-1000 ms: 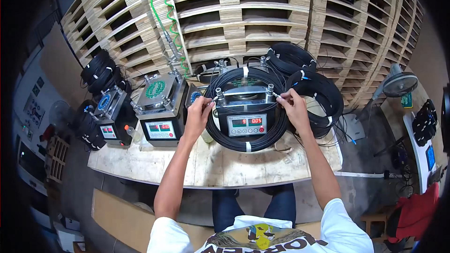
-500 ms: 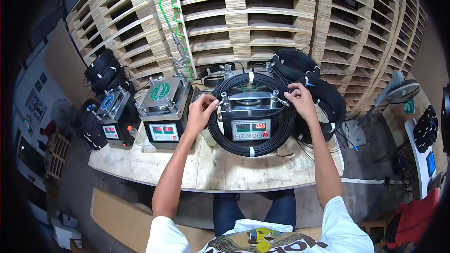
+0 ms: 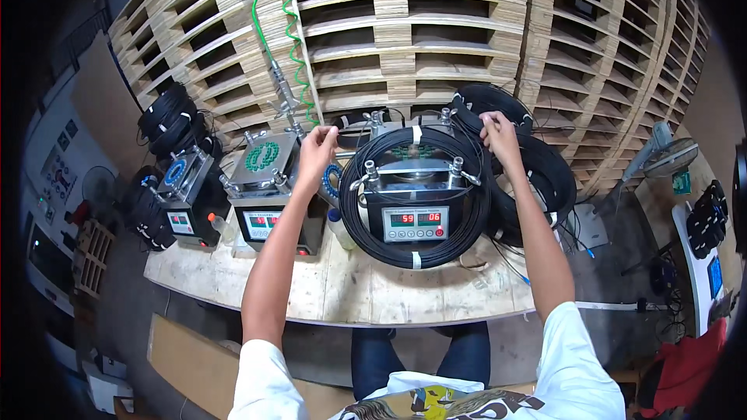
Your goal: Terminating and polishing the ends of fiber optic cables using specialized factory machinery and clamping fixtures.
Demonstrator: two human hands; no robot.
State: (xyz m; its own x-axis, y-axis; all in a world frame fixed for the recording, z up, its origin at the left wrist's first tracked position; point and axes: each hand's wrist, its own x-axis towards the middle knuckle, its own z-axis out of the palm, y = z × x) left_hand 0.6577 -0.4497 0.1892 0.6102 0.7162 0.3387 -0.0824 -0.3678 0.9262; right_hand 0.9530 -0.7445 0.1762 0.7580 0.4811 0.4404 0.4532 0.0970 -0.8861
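The left hand is raised over the near side of the gap between the middle machine and the right-hand machine, its thumb and fingers drawn close together; I cannot tell whether anything is between them. The right hand is up on the other side, fingers curled toward the thumb, in front of the dark coils at the far right — whether it pinches something there I cannot tell.

Between and below the hands, a big black cable coil stands at the right-hand machine, its ring framing the lit panel. The two front knobs show inside the ring, and white ties bind it at the top and bottom.

The middle machine has a green ring of circles on its plate; the left machine carries a blue one. A bottle with an orange cap stands between those two, and a blue-capped jar sits just left of the cable coil. All rest on a wooden table. On the far side rise stacked pallets, with a green curly hose hanging before them.
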